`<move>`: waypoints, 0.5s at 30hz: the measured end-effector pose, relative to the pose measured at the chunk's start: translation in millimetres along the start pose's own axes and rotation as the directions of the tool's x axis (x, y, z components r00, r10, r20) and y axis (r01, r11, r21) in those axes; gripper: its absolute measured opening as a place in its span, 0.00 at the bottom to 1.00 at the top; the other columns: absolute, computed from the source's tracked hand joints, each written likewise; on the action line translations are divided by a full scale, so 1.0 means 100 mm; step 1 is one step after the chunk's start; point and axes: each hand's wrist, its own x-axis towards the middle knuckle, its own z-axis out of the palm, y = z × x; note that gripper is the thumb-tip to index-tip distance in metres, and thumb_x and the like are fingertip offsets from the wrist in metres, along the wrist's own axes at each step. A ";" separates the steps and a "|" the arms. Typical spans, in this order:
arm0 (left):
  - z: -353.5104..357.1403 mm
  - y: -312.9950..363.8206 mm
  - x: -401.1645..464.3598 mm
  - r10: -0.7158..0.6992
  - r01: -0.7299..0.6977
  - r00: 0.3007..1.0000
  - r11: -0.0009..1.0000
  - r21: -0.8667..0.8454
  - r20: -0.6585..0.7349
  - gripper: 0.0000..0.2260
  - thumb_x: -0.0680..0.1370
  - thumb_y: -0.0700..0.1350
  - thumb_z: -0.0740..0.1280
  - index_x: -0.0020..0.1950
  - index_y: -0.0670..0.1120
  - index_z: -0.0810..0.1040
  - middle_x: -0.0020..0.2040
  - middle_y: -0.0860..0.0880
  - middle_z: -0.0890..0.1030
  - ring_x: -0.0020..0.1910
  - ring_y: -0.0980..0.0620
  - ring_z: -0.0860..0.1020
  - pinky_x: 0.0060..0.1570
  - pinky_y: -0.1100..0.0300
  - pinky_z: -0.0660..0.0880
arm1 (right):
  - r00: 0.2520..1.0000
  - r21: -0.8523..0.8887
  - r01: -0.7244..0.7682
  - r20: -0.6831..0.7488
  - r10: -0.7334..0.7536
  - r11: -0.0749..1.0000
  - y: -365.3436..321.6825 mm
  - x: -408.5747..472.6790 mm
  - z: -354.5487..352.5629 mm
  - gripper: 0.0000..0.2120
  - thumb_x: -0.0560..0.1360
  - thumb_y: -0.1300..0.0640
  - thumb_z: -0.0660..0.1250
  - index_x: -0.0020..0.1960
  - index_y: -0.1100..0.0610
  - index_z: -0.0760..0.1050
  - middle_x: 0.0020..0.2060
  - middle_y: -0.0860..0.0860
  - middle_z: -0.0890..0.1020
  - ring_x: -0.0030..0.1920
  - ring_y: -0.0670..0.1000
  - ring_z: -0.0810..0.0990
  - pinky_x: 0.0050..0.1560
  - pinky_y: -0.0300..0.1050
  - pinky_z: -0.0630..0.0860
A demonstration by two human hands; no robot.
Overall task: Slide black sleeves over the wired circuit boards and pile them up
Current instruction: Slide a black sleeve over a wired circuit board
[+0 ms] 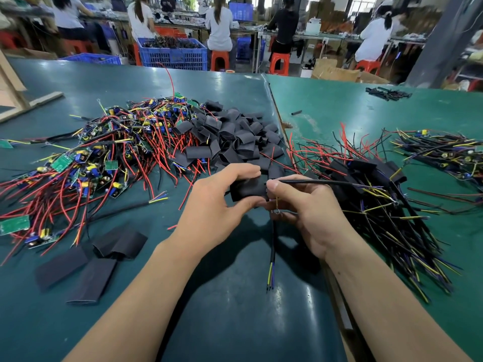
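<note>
My left hand (219,202) grips a black sleeve (248,190) above the table's middle. The board inside it is hidden. My right hand (305,212) pinches the sleeve's right end and a black cable (326,182) that runs off to the right. A second cable (272,252) with yellow and blue tips hangs down from the sleeve. A heap of bare wired circuit boards (104,158) lies at the left. Loose black sleeves (235,137) are heaped behind my hands. Sleeved boards (371,178) with trailing wires are piled at the right.
Several flat black sleeves (88,267) lie near the front left on the green table (235,309). More wired boards (444,155) sit at the far right. A seam (274,105) divides two tabletops. Blue crates (172,54), red stools and seated people are behind.
</note>
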 end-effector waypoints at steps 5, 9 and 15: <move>-0.03 0.00 0.01 0.009 -0.008 1.000 1.000 0.015 -0.010 0.17 0.70 0.40 0.78 0.57 0.43 0.81 0.51 0.54 0.83 0.53 0.59 0.80 0.59 0.62 0.75 | 1.000 0.050 -0.008 -0.028 0.010 0.999 0.01 0.00 0.03 0.03 0.75 0.62 0.70 0.43 0.57 0.77 0.35 0.54 0.81 0.34 0.55 0.84 0.28 0.40 0.77; -0.05 0.03 0.02 0.009 -0.009 1.000 1.000 0.015 -0.002 0.16 0.70 0.39 0.78 0.57 0.43 0.81 0.53 0.54 0.83 0.54 0.58 0.80 0.59 0.59 0.76 | 0.999 0.087 0.004 -0.036 -0.001 0.996 -0.01 0.00 0.04 0.07 0.75 0.63 0.69 0.39 0.56 0.77 0.33 0.53 0.80 0.36 0.59 0.83 0.31 0.41 0.78; -0.06 0.07 0.01 0.076 -0.076 0.997 0.997 -0.004 -0.005 0.16 0.70 0.40 0.78 0.57 0.42 0.82 0.52 0.52 0.84 0.53 0.55 0.82 0.57 0.58 0.76 | 0.979 -0.032 -0.108 0.173 0.112 0.994 -0.04 -0.05 -0.02 0.07 0.74 0.51 0.69 0.39 0.53 0.80 0.35 0.55 0.82 0.27 0.52 0.79 0.25 0.39 0.74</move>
